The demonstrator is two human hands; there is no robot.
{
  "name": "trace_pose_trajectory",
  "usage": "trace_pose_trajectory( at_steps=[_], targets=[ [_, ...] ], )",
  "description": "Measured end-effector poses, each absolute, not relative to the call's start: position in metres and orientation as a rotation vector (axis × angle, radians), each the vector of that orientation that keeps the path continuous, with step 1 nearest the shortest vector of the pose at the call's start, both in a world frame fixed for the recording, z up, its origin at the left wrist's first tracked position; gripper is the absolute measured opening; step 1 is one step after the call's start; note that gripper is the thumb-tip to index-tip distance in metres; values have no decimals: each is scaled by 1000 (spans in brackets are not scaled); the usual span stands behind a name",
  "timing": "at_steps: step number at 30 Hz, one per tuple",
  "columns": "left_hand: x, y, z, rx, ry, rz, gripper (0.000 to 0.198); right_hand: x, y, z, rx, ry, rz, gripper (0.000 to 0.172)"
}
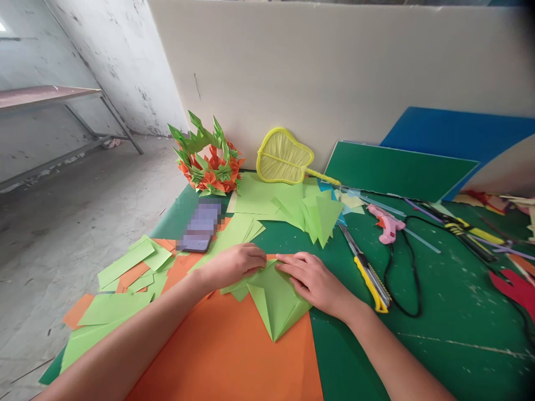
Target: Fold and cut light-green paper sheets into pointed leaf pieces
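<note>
A folded light-green sheet of paper (278, 303), with a pointed lower end and a diagonal fold, lies over the orange sheet (234, 351). My left hand (240, 264) is at the paper's upper left edge, its fingers bent and closed on it. From the right, my right hand (313, 278) holds the same paper, fingertips pressed along its top corner. The fingertips of both hands nearly meet there. Other green paper shows beneath my left hand, partly covered.
Green and orange paper pieces (125, 267) lie left, beside a phone (203, 225). Behind stand a paper origami ring (209, 172) and a yellow fan (284, 156). Folded green pieces (321, 214), a yellow utility knife (368, 275) and a pink glue gun (387, 223) with its cord lie right.
</note>
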State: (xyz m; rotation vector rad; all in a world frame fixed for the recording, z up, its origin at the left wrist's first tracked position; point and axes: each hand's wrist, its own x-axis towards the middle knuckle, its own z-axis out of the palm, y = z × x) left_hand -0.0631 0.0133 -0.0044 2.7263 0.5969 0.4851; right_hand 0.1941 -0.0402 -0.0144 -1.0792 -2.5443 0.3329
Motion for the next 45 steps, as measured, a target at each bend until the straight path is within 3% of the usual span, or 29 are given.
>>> trace_pose_trajectory(
  at_steps=[11,27,37,45],
  targets=[
    [-62,14,4,2866,443,334,33,194,-39,-14,-1095,-2557,365,45],
    [-56,9,8,2942,462,296,27,193,-39,-14,-1096,-2567,346,44],
    [-55,3,12,3023,510,208,36,194,-39,-16,-1105,-2593,317,55],
    [-58,11,1,2938,433,343,26,193,-40,-15,-1120,-2589,326,43]
  ],
)
